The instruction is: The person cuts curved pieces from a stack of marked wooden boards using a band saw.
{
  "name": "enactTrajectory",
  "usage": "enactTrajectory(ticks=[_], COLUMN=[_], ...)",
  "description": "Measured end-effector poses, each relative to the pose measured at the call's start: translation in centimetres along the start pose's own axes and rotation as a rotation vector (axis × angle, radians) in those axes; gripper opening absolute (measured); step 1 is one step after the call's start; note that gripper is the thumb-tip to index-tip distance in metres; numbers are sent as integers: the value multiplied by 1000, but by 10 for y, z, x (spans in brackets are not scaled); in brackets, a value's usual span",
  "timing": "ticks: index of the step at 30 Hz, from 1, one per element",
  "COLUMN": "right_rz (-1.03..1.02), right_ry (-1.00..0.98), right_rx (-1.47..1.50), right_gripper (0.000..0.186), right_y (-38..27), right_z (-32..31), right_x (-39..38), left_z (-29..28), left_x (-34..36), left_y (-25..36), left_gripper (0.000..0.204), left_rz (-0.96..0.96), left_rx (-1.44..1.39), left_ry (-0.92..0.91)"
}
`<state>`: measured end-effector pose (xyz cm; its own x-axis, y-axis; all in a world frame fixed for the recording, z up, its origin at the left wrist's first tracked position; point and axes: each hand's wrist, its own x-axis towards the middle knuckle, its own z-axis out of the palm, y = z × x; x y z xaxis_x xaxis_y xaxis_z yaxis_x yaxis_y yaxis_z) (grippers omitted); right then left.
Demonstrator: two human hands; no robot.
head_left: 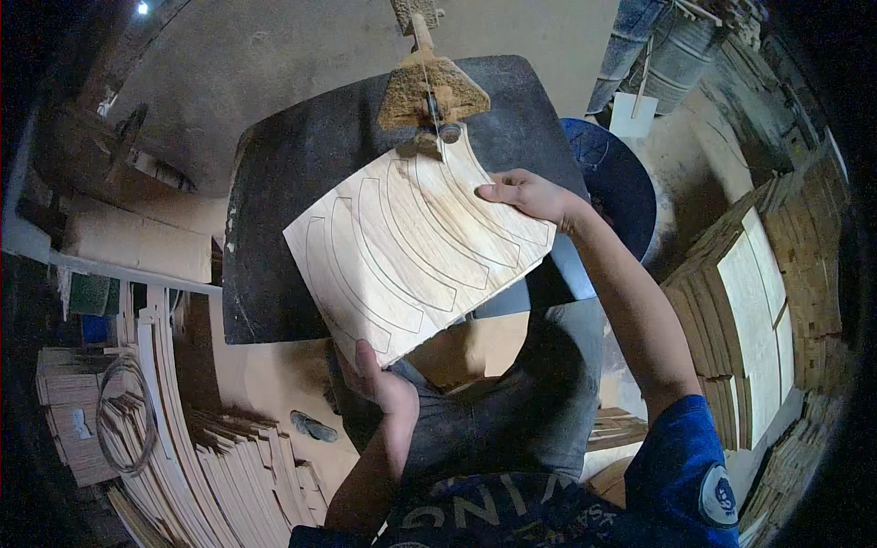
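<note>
Pale wooden board (411, 242) looks stiff, fairly light, best edge-held: left hand (385, 387) grips its near corner, right hand (537, 196) its right edge.

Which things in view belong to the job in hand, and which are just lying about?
In use:
- marked board, with curved outlines
- left hand and right hand, both on the board
- black saw table, beneath it

Apparently lying about:
- sandal, on the floor
- wire coil, left
- stacked panels, right
- metal drums, far right
</note>
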<state>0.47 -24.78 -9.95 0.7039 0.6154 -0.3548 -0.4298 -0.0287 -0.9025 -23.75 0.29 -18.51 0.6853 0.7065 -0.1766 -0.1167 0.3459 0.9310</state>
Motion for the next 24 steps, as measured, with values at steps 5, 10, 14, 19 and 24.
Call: enactTrajectory(ticks=[5,10,14,19,24], right_rz=[-28,-46,-48,-54,-56], right_ry=[29,58,48,69,120], right_rx=[-4,-10,5,39,-10], right_gripper=[47,47,49,48,44], right_y=[0,1,2,4,2], right_z=[4,7,7,8,9], right_x=[1,4,6,9,16], left_z=[4,17,16,14,9], left_x=[18,24,32,46,63], left_y=[5,16,24,28,19], left_gripper=[71,73,69,59,53], left_rz=[39,42,62,321,121], left_rx=[3,53,31,520,269], left_ry=[38,242,85,-80,108])
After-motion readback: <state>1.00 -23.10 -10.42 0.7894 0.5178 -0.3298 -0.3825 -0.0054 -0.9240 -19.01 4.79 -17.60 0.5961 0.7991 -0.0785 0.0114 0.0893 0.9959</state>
